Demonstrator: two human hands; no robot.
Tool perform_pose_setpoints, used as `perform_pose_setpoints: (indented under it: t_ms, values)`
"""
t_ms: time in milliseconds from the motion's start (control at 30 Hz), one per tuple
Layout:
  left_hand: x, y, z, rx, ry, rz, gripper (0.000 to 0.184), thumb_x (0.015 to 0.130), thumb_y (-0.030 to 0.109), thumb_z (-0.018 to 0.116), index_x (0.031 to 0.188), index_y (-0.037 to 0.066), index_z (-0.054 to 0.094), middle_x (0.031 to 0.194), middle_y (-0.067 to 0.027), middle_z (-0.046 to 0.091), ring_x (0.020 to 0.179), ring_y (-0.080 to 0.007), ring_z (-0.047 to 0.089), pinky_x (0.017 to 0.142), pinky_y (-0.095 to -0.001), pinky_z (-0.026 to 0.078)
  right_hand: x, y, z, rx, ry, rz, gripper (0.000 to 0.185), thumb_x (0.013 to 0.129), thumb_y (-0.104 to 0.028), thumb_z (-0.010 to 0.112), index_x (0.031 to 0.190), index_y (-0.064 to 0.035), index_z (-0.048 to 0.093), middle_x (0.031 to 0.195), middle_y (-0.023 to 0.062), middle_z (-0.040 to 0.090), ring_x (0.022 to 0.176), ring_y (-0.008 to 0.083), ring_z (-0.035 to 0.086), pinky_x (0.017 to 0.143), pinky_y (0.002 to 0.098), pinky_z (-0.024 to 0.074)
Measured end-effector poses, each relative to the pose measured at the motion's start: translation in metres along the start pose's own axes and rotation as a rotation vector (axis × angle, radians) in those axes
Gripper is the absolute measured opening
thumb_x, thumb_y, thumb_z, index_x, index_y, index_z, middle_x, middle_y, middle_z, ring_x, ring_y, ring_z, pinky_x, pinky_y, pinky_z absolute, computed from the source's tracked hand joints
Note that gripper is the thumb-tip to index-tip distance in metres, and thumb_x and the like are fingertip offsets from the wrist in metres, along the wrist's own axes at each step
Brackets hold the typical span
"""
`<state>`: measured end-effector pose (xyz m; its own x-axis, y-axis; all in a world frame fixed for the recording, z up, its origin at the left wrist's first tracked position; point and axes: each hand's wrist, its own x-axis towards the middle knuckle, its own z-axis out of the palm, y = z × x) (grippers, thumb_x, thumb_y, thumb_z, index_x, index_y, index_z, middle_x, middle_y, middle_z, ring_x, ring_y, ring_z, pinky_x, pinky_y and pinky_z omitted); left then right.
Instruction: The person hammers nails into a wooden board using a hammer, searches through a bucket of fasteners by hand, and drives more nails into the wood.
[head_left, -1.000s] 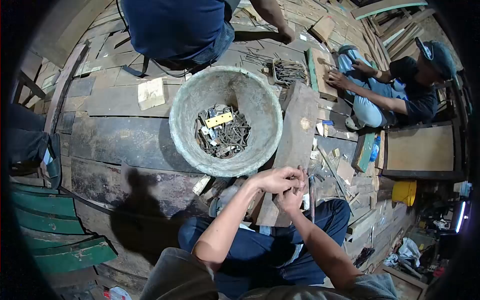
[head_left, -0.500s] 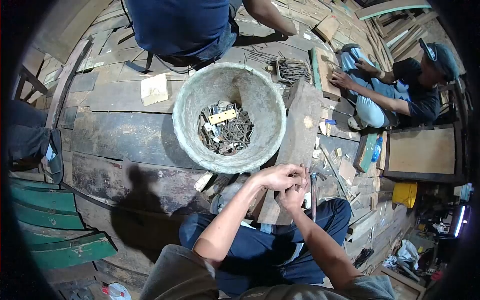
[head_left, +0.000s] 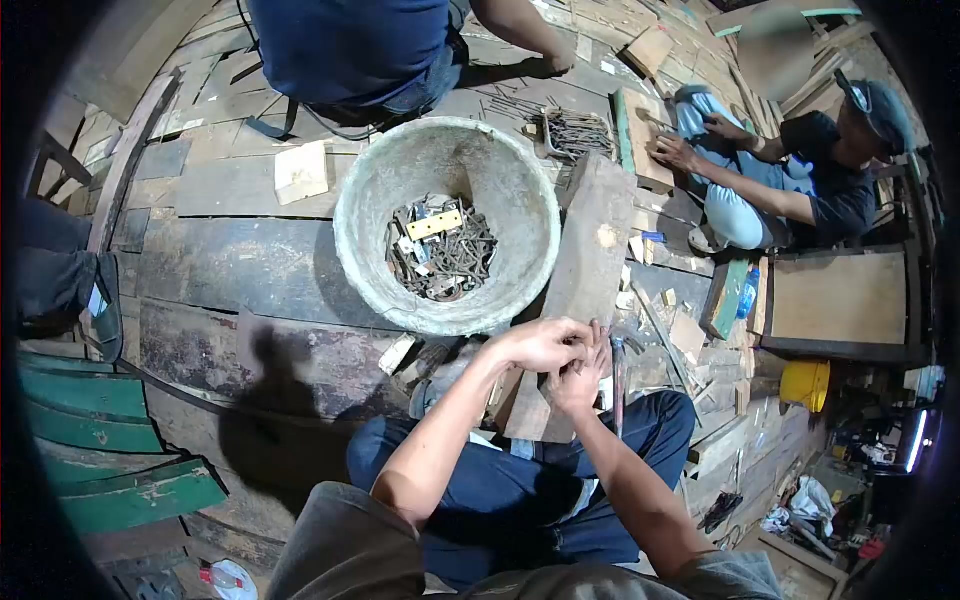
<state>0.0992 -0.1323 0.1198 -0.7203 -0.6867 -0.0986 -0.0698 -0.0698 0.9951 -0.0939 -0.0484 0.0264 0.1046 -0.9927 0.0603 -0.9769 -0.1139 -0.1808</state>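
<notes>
Far left of my grip, green-painted boards (head_left: 110, 428) lie on the plank floor (head_left: 240, 255). Ahead and to the left sits a pale wood block (head_left: 301, 172), then the large round bucket (head_left: 522, 220), just beyond my left forearm, with nails and metal scraps (head_left: 465, 262) heaped at its bottom and a yellow plate (head_left: 434, 223) on top of them.

My left grip (head_left: 545, 345) meets my right grip (head_left: 580, 382), fingers bent and overlapping; I cannot tell whether anything is pinched between them. The wooden beam (head_left: 590, 260) passes below both. Its long axis runs away from me, leaning slightly right at the far end, so most of its length lies ahead of my grip and a short end lies behind, toward my lap. Whether my knuckles press on the wood is hidden.

Beyond the beam's far end is a tray of nails (head_left: 578, 133). Just right of my fingers, a hammer (head_left: 618, 390) stands with its head uppermost, the right grip being nearer to it. Well off to the right, ahead, sits a co-worker (head_left: 835, 185); farther right is a yellow bucket (head_left: 805, 385).
</notes>
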Motion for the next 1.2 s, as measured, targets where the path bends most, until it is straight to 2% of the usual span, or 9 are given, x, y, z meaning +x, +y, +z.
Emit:
perform_pose_setpoints:
  t_ms: [100, 167, 300, 367, 533, 767, 967, 1100, 1200]
  values:
    - [-0.002, 0.009, -0.006, -0.007, -0.061, -0.109, 0.022, 0.093, 0.020, 0.061, 0.101, 0.000, 0.066, 0.092, -0.0116, 0.069, 0.085, -0.0179, 0.063, 0.079, -0.0344, 0.049, 0.002, -0.005, -0.003, -0.037, -0.028, 0.044, 0.079, 0.079, -0.036, 0.062, 0.143, 0.0031, 0.038, 0.154, 0.0268, 0.026, 0.145, 0.0457, 0.017, 0.119, 0.0564, 0.0124]
    - [-0.001, -0.001, -0.002, 0.042, 0.001, -0.042, 0.020, 0.093, 0.021, 0.061, 0.098, 0.001, 0.066, 0.089, -0.0103, 0.069, 0.083, -0.0174, 0.063, 0.077, -0.0338, 0.050, 0.001, -0.003, 0.000, 0.066, 0.072, 0.030, 0.075, 0.078, -0.034, 0.063, 0.137, 0.0066, 0.042, 0.149, 0.0272, 0.032, 0.143, 0.0457, 0.020, 0.118, 0.0565, 0.0150]
    - [-0.006, 0.004, -0.004, 0.161, 0.062, -0.072, 0.024, 0.094, 0.024, 0.061, 0.100, 0.002, 0.066, 0.088, -0.0109, 0.068, 0.081, -0.0193, 0.062, 0.077, -0.0336, 0.050, 0.003, -0.012, -0.011, 0.041, 0.063, 0.062, 0.064, 0.087, -0.032, 0.057, 0.138, 0.0054, 0.044, 0.151, 0.0271, 0.030, 0.144, 0.0442, 0.020, 0.119, 0.0530, 0.0144]
    - [-0.004, 0.006, -0.004, 0.154, 0.043, -0.191, 0.023, 0.093, 0.024, 0.061, 0.101, 0.003, 0.066, 0.087, -0.0127, 0.068, 0.078, -0.0216, 0.062, 0.073, -0.0355, 0.050, 0.003, -0.010, -0.012, 0.047, 0.040, 0.068, 0.071, 0.085, -0.035, 0.060, 0.142, 0.0034, 0.041, 0.152, 0.0257, 0.029, 0.145, 0.0430, 0.018, 0.120, 0.0521, 0.0121]
    - [0.003, -0.014, 0.001, 0.247, 0.137, -0.087, 0.020, 0.090, 0.018, 0.059, 0.097, 0.000, 0.066, 0.088, -0.0144, 0.070, 0.083, -0.0239, 0.066, 0.076, -0.0361, 0.050, 0.003, -0.010, -0.014, 0.027, -0.048, 0.107, 0.087, 0.077, -0.038, 0.068, 0.146, 0.0012, 0.034, 0.157, 0.0229, 0.022, 0.147, 0.0408, 0.013, 0.121, 0.0513, 0.0082]
    - [0.011, -0.028, 0.004, 0.321, 0.144, -0.192, 0.021, 0.089, 0.018, 0.060, 0.098, 0.000, 0.067, 0.090, -0.0159, 0.070, 0.089, -0.0251, 0.068, 0.080, -0.0360, 0.051, 0.004, -0.009, -0.016, 0.006, -0.100, 0.117, 0.088, 0.079, -0.040, 0.068, 0.148, -0.0001, 0.030, 0.158, 0.0218, 0.019, 0.148, 0.0392, 0.011, 0.122, 0.0504, 0.0060]
    - [0.012, -0.042, 0.006, 0.414, 0.261, -0.095, 0.024, 0.086, 0.019, 0.064, 0.097, -0.003, 0.066, 0.083, -0.0199, 0.068, 0.081, -0.0344, 0.068, 0.073, -0.0414, 0.052, 0.005, -0.011, -0.018, 0.020, -0.086, 0.125, 0.089, 0.077, -0.037, 0.071, 0.147, -0.0001, 0.031, 0.157, 0.0224, 0.020, 0.147, 0.0400, 0.012, 0.122, 0.0508, 0.0066]
    - [0.006, -0.019, 0.006, 0.506, 0.298, -0.161, 0.021, 0.087, 0.014, 0.062, 0.097, -0.003, 0.066, 0.085, -0.0236, 0.067, 0.086, -0.0410, 0.066, 0.075, -0.0467, 0.051, 0.004, -0.014, -0.022, 0.036, -0.073, 0.118, 0.085, 0.078, -0.035, 0.071, 0.146, 0.0000, 0.033, 0.157, 0.0216, 0.021, 0.147, 0.0392, 0.013, 0.122, 0.0508, 0.0080]
    - [0.005, -0.020, 0.006, 0.541, 0.329, -0.069, 0.020, 0.086, 0.012, 0.061, 0.098, -0.003, 0.066, 0.084, -0.0260, 0.065, 0.087, -0.0426, 0.064, 0.074, -0.0471, 0.050, 0.004, -0.013, -0.021, 0.023, -0.069, 0.119, 0.085, 0.079, -0.037, 0.070, 0.146, -0.0003, 0.034, 0.157, 0.0217, 0.022, 0.147, 0.0389, 0.013, 0.122, 0.0509, 0.0078]
